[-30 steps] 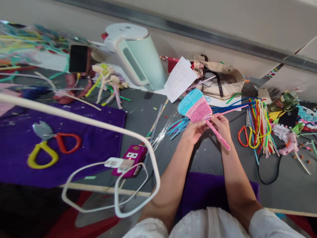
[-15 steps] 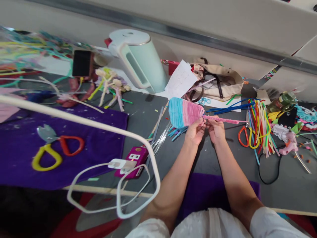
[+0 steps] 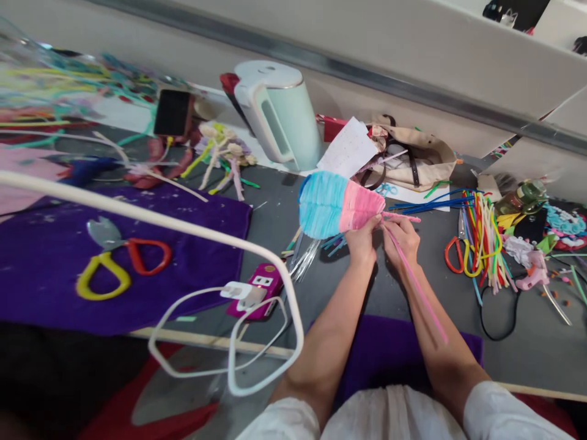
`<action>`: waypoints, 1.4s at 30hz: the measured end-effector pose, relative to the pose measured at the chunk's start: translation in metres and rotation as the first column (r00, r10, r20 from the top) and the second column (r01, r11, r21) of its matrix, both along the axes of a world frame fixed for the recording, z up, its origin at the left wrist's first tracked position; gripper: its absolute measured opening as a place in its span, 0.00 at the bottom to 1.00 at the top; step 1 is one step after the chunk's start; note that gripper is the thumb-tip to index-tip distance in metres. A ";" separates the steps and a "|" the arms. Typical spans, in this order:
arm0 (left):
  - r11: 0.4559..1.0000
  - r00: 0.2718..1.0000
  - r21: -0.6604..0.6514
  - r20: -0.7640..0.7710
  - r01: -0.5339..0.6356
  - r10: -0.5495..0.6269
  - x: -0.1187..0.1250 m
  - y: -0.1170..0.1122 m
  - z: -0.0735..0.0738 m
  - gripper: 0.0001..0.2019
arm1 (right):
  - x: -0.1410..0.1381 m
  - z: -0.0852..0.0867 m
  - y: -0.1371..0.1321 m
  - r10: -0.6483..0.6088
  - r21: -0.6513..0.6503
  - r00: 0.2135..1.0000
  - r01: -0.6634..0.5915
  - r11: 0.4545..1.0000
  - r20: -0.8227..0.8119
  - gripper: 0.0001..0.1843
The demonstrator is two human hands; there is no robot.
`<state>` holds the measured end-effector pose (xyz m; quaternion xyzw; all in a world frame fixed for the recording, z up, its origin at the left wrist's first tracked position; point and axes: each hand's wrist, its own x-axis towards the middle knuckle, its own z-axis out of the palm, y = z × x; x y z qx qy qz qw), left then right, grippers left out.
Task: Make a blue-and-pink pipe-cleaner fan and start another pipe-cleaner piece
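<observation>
My left hand (image 3: pixel 362 239) pinches the pink end of a fan-shaped piece wound from blue and pink pipe cleaners (image 3: pixel 332 203), held above the grey table (image 3: pixel 403 287). My right hand (image 3: pixel 402 239) is closed on a long pink pipe cleaner (image 3: pixel 419 287) that comes off the piece and trails down over my right forearm. Both hands meet at the narrow pink tip of the piece.
A mint kettle (image 3: pixel 287 116), a beige bag (image 3: pixel 415 156) and a paper sheet (image 3: pixel 348 150) stand behind. Coloured pipe cleaners (image 3: pixel 481 235) and red-handled scissors (image 3: pixel 454 253) lie right. A purple cloth (image 3: pixel 183 256) with yellow-red scissors (image 3: pixel 123 266), a magenta device (image 3: pixel 257 292) and white cable (image 3: pixel 192 232) lie left.
The piece has swung from pointing up-left to lying sideways with its blue end to the left. The pink pipe cleaner has swung from the right down across my right forearm.
</observation>
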<state>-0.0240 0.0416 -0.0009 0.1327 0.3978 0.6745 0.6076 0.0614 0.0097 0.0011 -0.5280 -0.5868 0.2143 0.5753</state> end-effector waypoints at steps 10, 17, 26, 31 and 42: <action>0.997 0.977 0.050 -0.206 -0.054 0.063 0.010 -0.004 0.007 0.18 | 0.031 0.019 0.000 0.067 0.023 0.980 -0.072 0.997 0.189 0.08; 0.970 0.952 0.029 -0.201 0.243 -0.232 0.003 -0.009 0.012 0.13 | 0.050 0.027 0.004 0.066 -0.006 0.985 -0.066 0.998 0.157 0.08; 0.883 0.876 0.010 -0.132 0.469 -0.463 -0.010 -0.007 0.011 0.15 | 0.064 0.026 0.007 0.147 -0.228 0.957 -0.206 0.952 -0.251 0.06; 0.836 0.836 0.007 -0.038 0.549 -0.548 -0.020 -0.008 0.018 0.16 | 0.059 0.025 0.007 0.227 -0.242 0.870 -0.357 0.902 -0.437 0.06; 0.909 0.904 -0.086 0.179 0.408 -0.389 -0.012 -0.004 0.005 0.10 | 0.027 0.000 0.020 -0.008 -0.325 0.546 -0.487 0.811 -0.838 0.10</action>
